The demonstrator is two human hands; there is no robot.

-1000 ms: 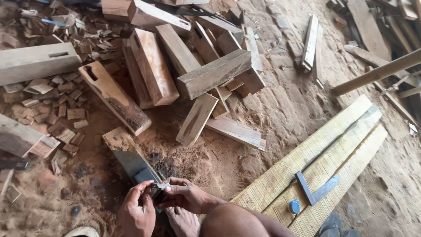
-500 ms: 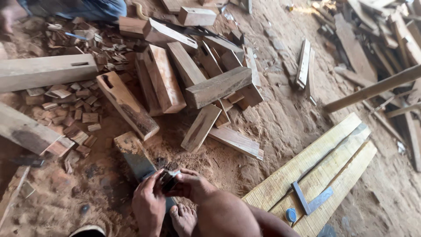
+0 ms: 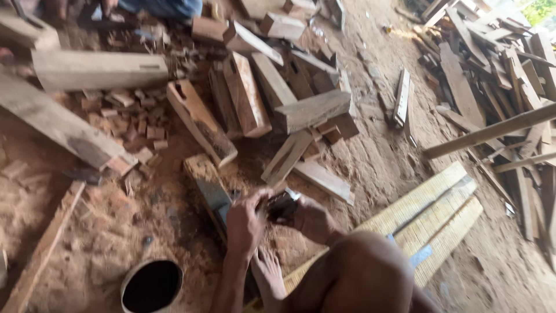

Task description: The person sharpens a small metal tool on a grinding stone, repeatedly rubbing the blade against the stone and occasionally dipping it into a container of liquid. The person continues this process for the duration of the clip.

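Sawdust floor (image 3: 104,232), offcut pile (image 3: 278,98) beyond. Grey-faced wood block (image 3: 209,188) lies on the floor, long axis running from upper left toward the hands, its near end under them. Left hand (image 3: 244,223) nearer it, curled over that end. Right hand (image 3: 310,217) closed round a small dark tool (image 3: 282,206); type unclear.

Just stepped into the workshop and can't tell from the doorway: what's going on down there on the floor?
A person crouches on the sawdust floor, both hands meeting on a small dark tool. The left hand and right hand hold it against the end of a wooden block, with a bare foot just below. Cut wood pieces lie heaped beyond, pale planks to the right, and a round container sits nearby.
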